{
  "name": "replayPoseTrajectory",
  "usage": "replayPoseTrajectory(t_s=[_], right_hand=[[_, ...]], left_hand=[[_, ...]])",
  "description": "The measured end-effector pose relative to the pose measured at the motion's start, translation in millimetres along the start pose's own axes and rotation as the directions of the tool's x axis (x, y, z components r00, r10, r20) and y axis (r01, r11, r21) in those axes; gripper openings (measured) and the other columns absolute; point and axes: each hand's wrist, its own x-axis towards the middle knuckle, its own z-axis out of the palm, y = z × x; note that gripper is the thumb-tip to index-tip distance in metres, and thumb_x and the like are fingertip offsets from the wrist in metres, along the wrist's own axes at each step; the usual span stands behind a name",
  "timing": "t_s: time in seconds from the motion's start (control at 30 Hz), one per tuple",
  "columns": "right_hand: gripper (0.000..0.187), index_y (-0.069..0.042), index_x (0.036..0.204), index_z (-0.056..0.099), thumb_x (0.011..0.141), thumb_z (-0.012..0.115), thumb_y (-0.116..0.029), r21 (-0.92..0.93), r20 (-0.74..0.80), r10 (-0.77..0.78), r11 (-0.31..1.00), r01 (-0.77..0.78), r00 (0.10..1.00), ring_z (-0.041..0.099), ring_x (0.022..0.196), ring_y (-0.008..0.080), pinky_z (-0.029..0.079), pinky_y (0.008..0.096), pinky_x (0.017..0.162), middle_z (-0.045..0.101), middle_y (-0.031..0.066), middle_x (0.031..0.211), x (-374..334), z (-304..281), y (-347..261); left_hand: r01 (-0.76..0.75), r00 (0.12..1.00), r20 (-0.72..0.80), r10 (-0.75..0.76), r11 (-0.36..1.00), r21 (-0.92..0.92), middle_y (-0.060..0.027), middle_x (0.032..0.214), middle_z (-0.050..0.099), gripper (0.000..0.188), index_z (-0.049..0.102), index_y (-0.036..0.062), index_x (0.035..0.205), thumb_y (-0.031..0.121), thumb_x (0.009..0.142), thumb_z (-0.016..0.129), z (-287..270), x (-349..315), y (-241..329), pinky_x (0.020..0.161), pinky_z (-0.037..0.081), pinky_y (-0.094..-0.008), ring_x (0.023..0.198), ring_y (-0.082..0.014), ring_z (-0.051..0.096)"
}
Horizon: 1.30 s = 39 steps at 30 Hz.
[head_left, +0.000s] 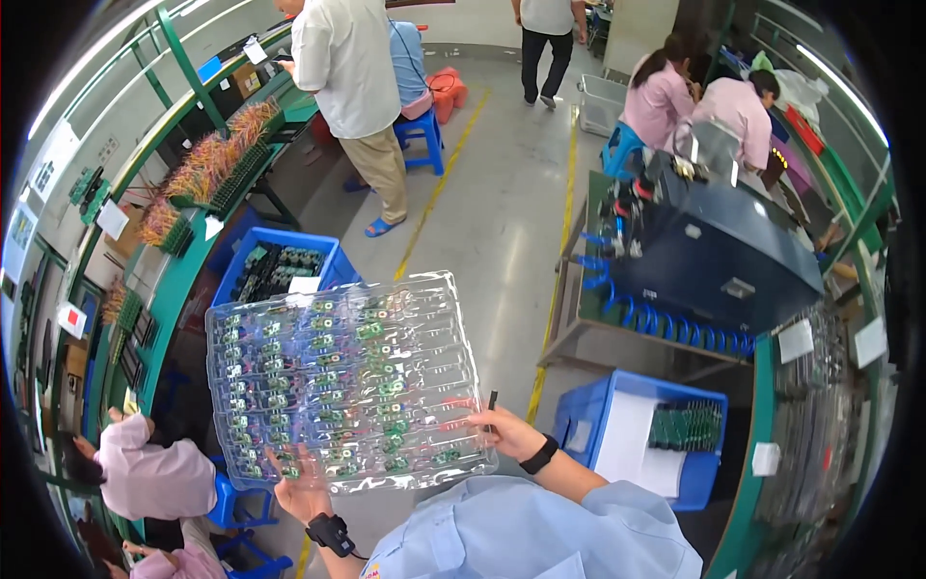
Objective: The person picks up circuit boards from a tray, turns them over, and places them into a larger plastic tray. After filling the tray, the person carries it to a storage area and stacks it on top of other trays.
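A clear plastic blister tray (439, 323) is held out in front of me, with rows of small green circuit boards in its pockets. The pockets toward its right side look bare in part. My left hand (301, 487) grips the tray's near left edge, its fingers partly behind the see-through plastic. At the right edge my right hand (509, 432) is closed on the tray near its corner. A short dark stick (493, 399) rises from the right hand's fingers; its kind I cannot make out. Each wrist has a black band.
A blue bin (333, 262) of dark parts stands beyond the tray. Another blue bin (569, 410) with green boards sits right. A dark machine (728, 253) fills a right-hand table. Workbenches line both sides; several people sit or stand nearby, one person (352, 87) ahead left.
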Motion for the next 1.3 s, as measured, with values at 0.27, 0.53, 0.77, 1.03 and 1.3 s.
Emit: replayPoseTrajectory(t_s=[0.27, 0.53, 0.77, 1.03, 1.3], right_hand=[[0.059, -0.006, 0.136, 0.041, 0.079, 0.054, -0.015, 0.077, -0.212, -0.184, 0.976, 0.204, 0.960, 0.032, 0.051, 0.0022, 0.031, 0.0146, 0.049, 0.055, 0.0245, 0.124, 116, -97, -153], [0.063, -0.006, 0.138, 0.040, 0.076, 0.053, -0.013, 0.116, -0.531, -0.443, 0.806, 0.580, 0.722, 0.049, 0.059, 0.0110, 0.045, 0.0211, 0.059, 0.050, 0.0296, 0.126, 180, -159, -318], [0.070, -0.004, 0.140, 0.038, 0.073, 0.056, -0.014, 0.044, -0.580, -0.549, 0.717, 0.696, 0.602, 0.060, 0.095, 0.0240, 0.051, 0.0274, 0.074, 0.049, 0.0275, 0.129, 239, -228, -480], [0.063, -0.005, 0.136, 0.042, 0.075, 0.054, -0.014, -0.091, -0.545, -0.644, 0.682, 0.726, 0.537, 0.059, 0.107, 0.0241, 0.049, 0.0300, 0.084, 0.057, 0.0251, 0.121, 303, -362, -734], [0.071, -0.008, 0.135, 0.044, 0.066, 0.055, -0.016, -0.025, -0.579, -0.604, 0.684, 0.729, 0.548, 0.060, 0.066, 0.0224, 0.053, 0.0320, 0.053, 0.063, 0.0237, 0.108, 415, -479, -986]], left_hand=[[0.233, 0.967, 0.102, -0.234, 0.972, 0.028, -0.0081, 0.135, 0.049, 0.070, 0.041, 0.0276, 0.141, 0.010, 0.076, 0.057, 24, 275, -131, 0.106, 0.036, -0.0450, 0.129, -0.0312, 0.041], [0.588, 0.806, 0.030, -0.591, 0.805, 0.075, -0.0063, 0.134, 0.047, 0.077, 0.039, 0.0306, 0.142, 0.014, 0.070, 0.060, 107, 558, -300, 0.104, 0.035, -0.0486, 0.126, -0.0350, 0.041], [0.733, 0.659, 0.116, -0.743, 0.670, 0.117, -0.0048, 0.133, 0.047, 0.075, 0.040, 0.0301, 0.141, 0.016, 0.070, 0.059, 157, 748, -464, 0.106, 0.032, -0.0500, 0.126, -0.0334, 0.040], [0.722, 0.656, 0.168, -0.736, 0.677, 0.146, -0.0047, 0.137, 0.043, 0.073, 0.037, 0.0304, 0.143, 0.017, 0.074, 0.057, 249, 943, -647, 0.107, 0.030, -0.0537, 0.130, -0.0333, 0.035], [0.760, 0.587, 0.345, -0.732, 0.646, 0.078, -0.0047, 0.143, 0.035, 0.068, 0.033, 0.0306, 0.144, 0.018, 0.083, 0.058, 322, 1165, -812, 0.110, 0.026, -0.0536, 0.136, -0.0338, 0.029]])
